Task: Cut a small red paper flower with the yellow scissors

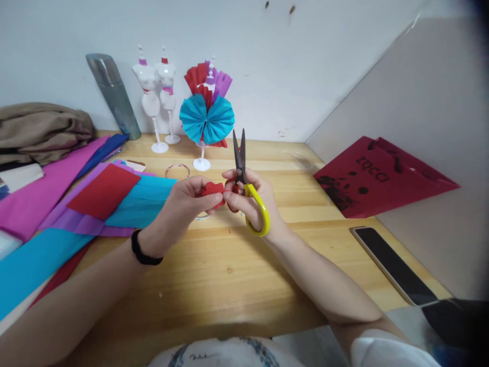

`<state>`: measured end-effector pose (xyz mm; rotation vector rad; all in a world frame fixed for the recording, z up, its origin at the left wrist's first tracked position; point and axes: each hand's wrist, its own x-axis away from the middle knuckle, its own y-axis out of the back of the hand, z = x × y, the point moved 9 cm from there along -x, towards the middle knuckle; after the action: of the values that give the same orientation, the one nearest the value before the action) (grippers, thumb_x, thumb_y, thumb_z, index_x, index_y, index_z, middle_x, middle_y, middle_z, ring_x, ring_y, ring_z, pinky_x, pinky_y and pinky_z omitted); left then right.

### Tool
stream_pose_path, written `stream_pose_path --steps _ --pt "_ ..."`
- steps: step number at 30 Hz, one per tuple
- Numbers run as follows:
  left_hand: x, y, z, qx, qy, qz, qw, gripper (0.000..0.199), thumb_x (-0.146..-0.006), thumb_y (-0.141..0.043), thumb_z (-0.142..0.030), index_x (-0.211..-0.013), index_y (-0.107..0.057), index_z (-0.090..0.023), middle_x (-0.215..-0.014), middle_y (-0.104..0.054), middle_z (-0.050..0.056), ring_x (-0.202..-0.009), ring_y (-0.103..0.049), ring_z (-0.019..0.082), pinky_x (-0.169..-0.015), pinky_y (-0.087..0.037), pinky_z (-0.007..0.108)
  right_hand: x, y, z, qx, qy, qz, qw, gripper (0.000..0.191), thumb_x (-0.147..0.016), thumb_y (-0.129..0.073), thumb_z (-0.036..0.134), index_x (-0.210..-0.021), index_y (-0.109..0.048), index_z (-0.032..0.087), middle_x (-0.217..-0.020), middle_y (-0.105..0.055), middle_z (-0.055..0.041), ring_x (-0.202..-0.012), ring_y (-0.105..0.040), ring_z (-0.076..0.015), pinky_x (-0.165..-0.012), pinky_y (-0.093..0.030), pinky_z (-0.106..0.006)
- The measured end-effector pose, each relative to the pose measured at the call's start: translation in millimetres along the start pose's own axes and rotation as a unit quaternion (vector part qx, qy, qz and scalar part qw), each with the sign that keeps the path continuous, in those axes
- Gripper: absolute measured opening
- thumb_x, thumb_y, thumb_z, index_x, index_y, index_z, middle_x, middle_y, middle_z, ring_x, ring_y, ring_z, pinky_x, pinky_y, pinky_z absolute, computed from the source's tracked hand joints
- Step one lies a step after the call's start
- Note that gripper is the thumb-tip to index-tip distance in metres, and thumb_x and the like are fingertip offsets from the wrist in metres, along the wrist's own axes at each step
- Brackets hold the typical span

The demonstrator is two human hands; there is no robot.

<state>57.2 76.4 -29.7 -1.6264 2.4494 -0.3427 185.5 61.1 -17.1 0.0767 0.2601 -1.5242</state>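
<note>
My left hand (189, 203) pinches a small piece of red paper (212, 192) with a wavy, scalloped edge, held above the table. Close beside it, my right hand (252, 196) carries a pair of scissors (256, 210) with one yellow and one red handle; the thumb passes by the yellow loop. The dark blades point up and away from me, slightly parted and off the paper. My right fingertips meet the red paper's right edge. Behind my hands stands a small mannequin (201, 164) dressed in pleated red and purple paper and a blue paper fan bow (207, 120).
Two white mannequins (151, 106) and a grey-green bottle (116, 102) stand by the wall. Coloured paper sheets (141, 199) and a brown cloth (42, 130) lie at left. A clear tape ring (178, 166) sits mid-table. At right are a red bag (376, 178) and a phone (393, 265).
</note>
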Motion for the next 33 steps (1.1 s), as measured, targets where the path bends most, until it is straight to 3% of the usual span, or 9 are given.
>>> stream_pose_path --steps 6,11,16,22,26,33 --pt "1.4 1.1 2.0 -0.007 0.024 0.003 1.000 0.024 -0.067 -0.094 -0.031 -0.063 -0.075 -0.017 -0.062 -0.070 0.002 -0.056 -0.058 0.012 -0.055 -0.047 0.024 0.0 -0.9 1.3 -0.004 0.006 0.010 1.000 0.038 -0.070 -0.087 0.030 -0.099 -0.064 0.022 -0.065 -0.059 0.0080 -0.050 -0.049 -0.0081 -0.051 -0.040 -0.026" --pt "1.7 3.0 -7.7 0.044 0.004 -0.023 0.999 0.026 -0.064 -0.095 -0.033 -0.064 -0.075 -0.016 -0.062 -0.069 0.002 -0.056 -0.058 0.011 -0.055 -0.047 0.023 2.1 5.5 -1.5 -0.026 0.009 -0.016 0.999 0.043 -0.078 -0.084 0.049 -0.104 -0.064 0.021 -0.064 -0.056 0.0077 -0.047 -0.047 -0.0089 -0.047 -0.040 -0.026" --pt "1.6 6.1 -16.9 0.093 -0.018 -0.037 0.995 0.025 -0.062 -0.096 -0.031 -0.064 -0.076 -0.017 -0.065 -0.070 0.002 -0.059 -0.059 0.011 -0.055 -0.049 0.022 7.4 -5.3 -10.0 -0.025 0.001 0.037 0.999 0.052 -0.084 -0.076 0.067 -0.105 -0.064 0.020 -0.065 -0.060 0.0040 -0.054 -0.056 -0.0131 -0.053 -0.045 -0.028" --pt "3.1 9.9 -25.9 0.111 -0.033 -0.059 0.992 0.022 -0.064 -0.094 -0.026 -0.063 -0.075 -0.014 -0.064 -0.069 0.002 -0.057 -0.060 0.010 -0.054 -0.050 0.020 11.8 -17.5 -16.8 0.012 0.001 0.089 0.996 0.061 -0.087 -0.067 0.076 -0.107 -0.064 0.019 -0.078 -0.065 -0.0010 -0.066 -0.064 -0.0167 -0.063 -0.050 -0.032" --pt "4.0 4.3 -30.9 0.099 -0.038 -0.045 0.993 0.023 -0.066 -0.092 -0.025 -0.060 -0.073 -0.014 -0.062 -0.069 0.003 -0.057 -0.062 0.011 -0.054 -0.050 0.021 13.7 -22.3 -13.4 0.052 0.020 0.129 0.990 0.059 -0.091 -0.062 0.076 -0.106 -0.066 0.018 -0.083 -0.062 -0.0012 -0.061 -0.060 -0.0133 -0.062 -0.049 -0.031" --pt "6.3 7.0 -28.6 0.108 -0.035 -0.059 0.992 0.028 -0.063 -0.095 -0.027 -0.060 -0.071 -0.014 -0.061 -0.067 0.001 -0.058 -0.059 0.009 -0.055 -0.048 0.018 17.6 -22.0 -13.4 0.074 0.019 0.139 0.987 0.061 -0.092 -0.057 0.079 -0.105 -0.063 0.019 -0.075 -0.058 0.0010 -0.058 -0.055 -0.0129 -0.057 -0.045 -0.028"
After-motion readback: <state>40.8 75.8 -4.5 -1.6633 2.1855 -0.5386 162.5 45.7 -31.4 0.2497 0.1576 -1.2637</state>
